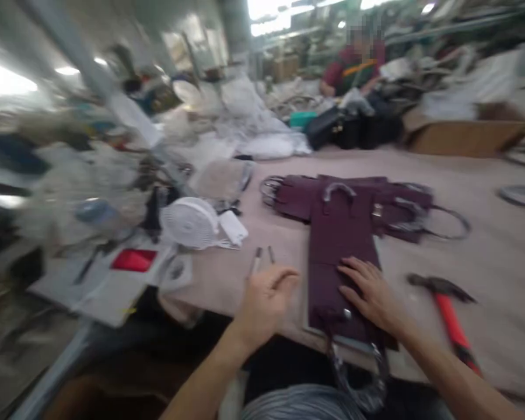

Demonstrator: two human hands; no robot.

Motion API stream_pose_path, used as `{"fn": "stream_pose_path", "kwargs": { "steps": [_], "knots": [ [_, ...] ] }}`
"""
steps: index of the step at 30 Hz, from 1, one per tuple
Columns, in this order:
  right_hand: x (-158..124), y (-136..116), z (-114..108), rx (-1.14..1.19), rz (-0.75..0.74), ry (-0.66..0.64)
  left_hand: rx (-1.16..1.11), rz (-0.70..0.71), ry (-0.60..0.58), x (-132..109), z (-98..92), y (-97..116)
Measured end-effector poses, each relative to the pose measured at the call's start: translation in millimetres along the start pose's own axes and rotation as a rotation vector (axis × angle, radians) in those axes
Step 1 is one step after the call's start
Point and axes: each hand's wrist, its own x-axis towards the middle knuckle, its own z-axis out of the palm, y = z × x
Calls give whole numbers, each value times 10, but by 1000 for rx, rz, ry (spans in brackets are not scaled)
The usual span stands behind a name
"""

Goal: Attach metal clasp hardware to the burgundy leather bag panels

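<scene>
A dark purple bag piece [339, 245] lies flat before me, with a plastic-wrapped handle hanging over the table's front edge. My right hand [370, 291] rests on it with the fingers spread. To its left, my left hand [266, 300] is raised near the table edge, its fingers curled; whether anything small is between them is too blurred to tell. Two thin pen-like tools [257, 259] lie just beyond that hand. More purple bags [295, 198] with wrapped handles lie behind the flat piece.
A hammer [450, 321] with a red handle lies at the right. A white fan [190, 223] stands at the left, near a red packet [134, 260]. Black bags [354, 125] and a cardboard box [468, 134] are at the back, where a person works.
</scene>
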Motion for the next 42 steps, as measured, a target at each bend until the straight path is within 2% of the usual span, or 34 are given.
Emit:
{"fn": "stream_pose_path", "kwargs": {
  "steps": [1,3,5,8,14,18,23,26,34,39,42],
  "knots": [
    [-264,50,-93,-28,63,-34,189,137,93,76,-34,-159],
    [-504,55,-190,-42,122,-72,505,370,210,164,-155,-438],
    [-503,27,-199,-23,133,-72,700,543,226,174,-260,-640],
    [-406,-9,-167,5,131,-44,841,651,138,138,-240,-799],
    [-424,-8,-143,35,134,-30,842,696,-165,275,199,-990],
    [-438,24,-119,83,145,23,797,702,-218,441,377,-1125],
    [-460,78,-66,142,200,198,751,732,-280,544,490,-1171],
    [-460,89,-38,151,241,258,745,779,-283,553,521,-1204],
    [-436,94,6,112,251,295,679,855,-155,504,501,-1355],
    [-434,96,14,76,236,296,700,802,-98,499,502,-1357],
    [-432,92,15,81,240,288,723,837,-145,483,488,-1362]
  ]
}}
